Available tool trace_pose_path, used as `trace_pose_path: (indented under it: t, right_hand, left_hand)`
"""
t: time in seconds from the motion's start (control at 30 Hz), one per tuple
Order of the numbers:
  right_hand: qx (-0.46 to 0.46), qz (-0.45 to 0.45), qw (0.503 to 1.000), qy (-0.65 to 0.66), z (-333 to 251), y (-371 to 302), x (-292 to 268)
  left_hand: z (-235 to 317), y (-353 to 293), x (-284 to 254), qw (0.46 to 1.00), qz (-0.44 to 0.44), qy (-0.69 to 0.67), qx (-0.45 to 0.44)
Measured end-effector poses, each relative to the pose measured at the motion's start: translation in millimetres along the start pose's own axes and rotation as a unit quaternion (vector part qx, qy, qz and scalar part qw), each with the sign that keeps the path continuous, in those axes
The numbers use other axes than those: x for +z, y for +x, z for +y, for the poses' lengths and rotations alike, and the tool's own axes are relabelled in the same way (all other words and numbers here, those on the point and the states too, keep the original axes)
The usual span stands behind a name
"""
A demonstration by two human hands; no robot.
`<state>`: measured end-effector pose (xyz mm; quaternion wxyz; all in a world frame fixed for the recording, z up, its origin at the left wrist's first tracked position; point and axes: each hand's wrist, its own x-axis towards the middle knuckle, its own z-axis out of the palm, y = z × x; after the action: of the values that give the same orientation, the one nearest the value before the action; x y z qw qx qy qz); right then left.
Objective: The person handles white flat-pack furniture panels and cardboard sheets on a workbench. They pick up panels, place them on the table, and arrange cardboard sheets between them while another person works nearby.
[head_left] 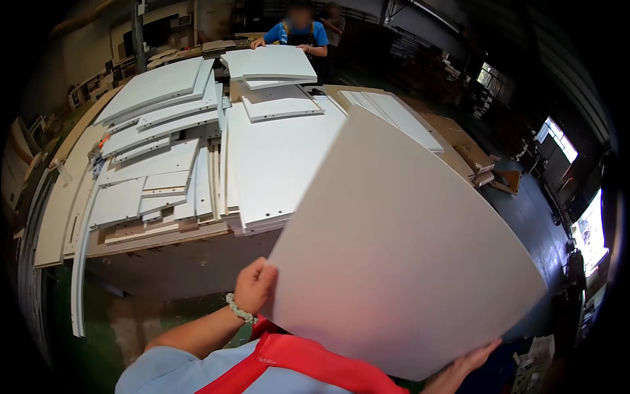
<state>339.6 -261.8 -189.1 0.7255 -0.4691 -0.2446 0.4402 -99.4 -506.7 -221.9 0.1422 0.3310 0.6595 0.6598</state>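
A large white board (407, 249) is held up at a tilt in front of my body. Its left edge is gripped by my left hand (254, 286), the thumb lying on the near face and the other fingers mostly hidden. My right hand (469, 362) holds the lower right edge, with much of it out of sight behind or under the board. Just beyond stands a worktable (170, 243) loaded with white panels. A big flat panel (282, 167) with small drilled holes lies there, partly covered by my board.
Stacked white panels (164, 88) fill the table's left side, some overhanging its edges. Across the table, a person in a blue shirt (319, 36) handles another white panel (269, 64). Cardboard (453, 134) lies at the right. A long white strip (77, 289) leans at the near left corner.
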Motion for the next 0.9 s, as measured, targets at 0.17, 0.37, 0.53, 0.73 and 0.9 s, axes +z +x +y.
trace_pose_path:
  t: [0.17,0.37,0.53,0.73,0.9]
  right_hand:
    - [-0.199,0.273,0.938,-0.080,-41,89,-88]
    - [-0.240,0.336,0.905,-0.106,-52,163,-75]
    - [-0.246,0.246,0.933,-0.098,-47,273,-2]
    - [-0.202,0.022,0.979,-0.023,-29,425,110]
    - [-0.113,-0.221,0.967,0.054,-10,538,240]
  left_hand:
    - [-7,52,156,0.981,-0.177,-0.072,-0.006]
    - [-8,123,368,0.961,-0.256,-0.108,-0.006]
    - [-27,201,568,0.860,-0.360,-0.297,-0.207]
    - [-48,331,693,0.820,-0.306,-0.462,-0.146]
    - [-25,430,670,0.909,-0.184,-0.372,0.020]
